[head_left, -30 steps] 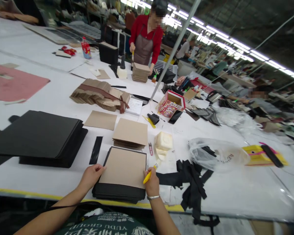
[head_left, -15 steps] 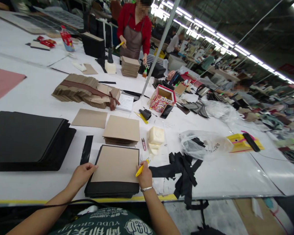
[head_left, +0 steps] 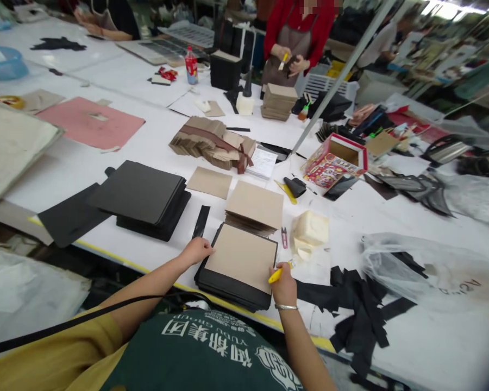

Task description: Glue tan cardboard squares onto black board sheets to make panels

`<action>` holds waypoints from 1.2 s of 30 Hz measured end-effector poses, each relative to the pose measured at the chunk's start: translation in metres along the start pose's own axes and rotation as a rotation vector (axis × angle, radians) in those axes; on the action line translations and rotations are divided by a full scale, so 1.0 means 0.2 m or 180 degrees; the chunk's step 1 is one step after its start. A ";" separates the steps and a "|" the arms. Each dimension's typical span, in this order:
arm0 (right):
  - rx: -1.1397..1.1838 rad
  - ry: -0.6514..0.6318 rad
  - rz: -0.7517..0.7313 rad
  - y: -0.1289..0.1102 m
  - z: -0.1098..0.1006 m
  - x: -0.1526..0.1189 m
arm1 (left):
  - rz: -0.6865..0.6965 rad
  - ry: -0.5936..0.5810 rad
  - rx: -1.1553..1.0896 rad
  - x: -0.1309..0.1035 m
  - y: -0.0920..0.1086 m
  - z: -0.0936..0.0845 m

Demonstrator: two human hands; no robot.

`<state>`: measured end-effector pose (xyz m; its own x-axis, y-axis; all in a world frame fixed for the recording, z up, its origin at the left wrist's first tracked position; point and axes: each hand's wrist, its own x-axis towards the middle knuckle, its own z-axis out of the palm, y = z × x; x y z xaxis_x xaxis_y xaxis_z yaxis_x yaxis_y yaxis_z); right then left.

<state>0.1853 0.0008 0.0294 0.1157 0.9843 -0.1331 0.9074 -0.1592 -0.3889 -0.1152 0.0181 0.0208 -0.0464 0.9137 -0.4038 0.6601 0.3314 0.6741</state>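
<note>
A tan cardboard sheet [head_left: 241,256] lies on a stack of black sheets [head_left: 232,290], black showing along its near side. With fingers pinched together, my left hand [head_left: 197,251] grips the board's left edge. My right hand [head_left: 284,285] is closed around a yellow-handled brush [head_left: 275,275] and rests against the board's right edge. Beyond that lies a pile of tan boards [head_left: 255,205]. Small red-handled snips [head_left: 284,238] and a whitish square tub [head_left: 311,228] sit to the right of the pile. A narrow black strip [head_left: 201,221] lies beyond my left hand.
A tall black stack [head_left: 140,193] stands at left. Black fabric strips [head_left: 356,304] and a clear plastic bag [head_left: 424,277] lie at right. Farther back are bundled boards [head_left: 212,142], a red patterned box [head_left: 336,160] and a slanting metal pole [head_left: 342,76]. A co-worker in red [head_left: 297,38] stands across the table.
The camera view has swung left, so everything sits farther right in the picture. Both hands keep their places on the board. The co-worker's hands have come together.
</note>
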 end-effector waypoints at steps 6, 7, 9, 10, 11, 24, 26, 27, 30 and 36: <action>-0.0108 -0.0041 0.0033 -0.02 -0.02 0.00 | 0.0019 -0.0006 0.0157 -0.02 0.02 -0.01; -0.0124 -0.0049 0.0035 -0.02 -0.02 -0.01 | 0.0037 -0.0003 0.0176 -0.02 0.03 -0.02; -0.0154 -0.0063 0.0037 -0.02 -0.02 -0.01 | 0.0052 -0.0005 0.0221 -0.03 0.04 -0.02; -0.0169 -0.0068 0.0037 -0.02 -0.02 -0.01 | 0.0045 -0.0011 0.0250 -0.04 0.05 -0.03; -0.0184 -0.0074 0.0034 -0.02 -0.02 0.00 | 0.0029 -0.0018 0.0284 -0.04 0.05 -0.03; -0.0889 0.0287 -0.0271 -0.03 -0.09 -0.01 | 0.0537 0.0271 0.1369 -0.05 0.16 -0.08; -0.0922 0.0563 -0.0563 -0.06 -0.08 0.00 | 0.1309 0.0319 0.1738 -0.04 0.18 -0.04; -0.0854 0.0656 -0.0775 -0.08 -0.06 0.00 | 0.1760 0.0233 0.1921 -0.04 0.19 -0.01; -0.0507 0.0737 -0.1438 -0.14 0.04 0.02 | 0.2582 -0.0076 0.2223 -0.04 0.21 0.12; 0.0025 0.0524 -0.1497 -0.15 0.04 0.03 | 0.2379 0.0250 0.2264 -0.09 0.20 0.27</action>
<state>0.1564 0.0111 0.0324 -0.2427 0.9484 0.2039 0.8735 0.3050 -0.3793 -0.0476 0.0020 0.0206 0.5255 0.8504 0.0262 0.8298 -0.5191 0.2046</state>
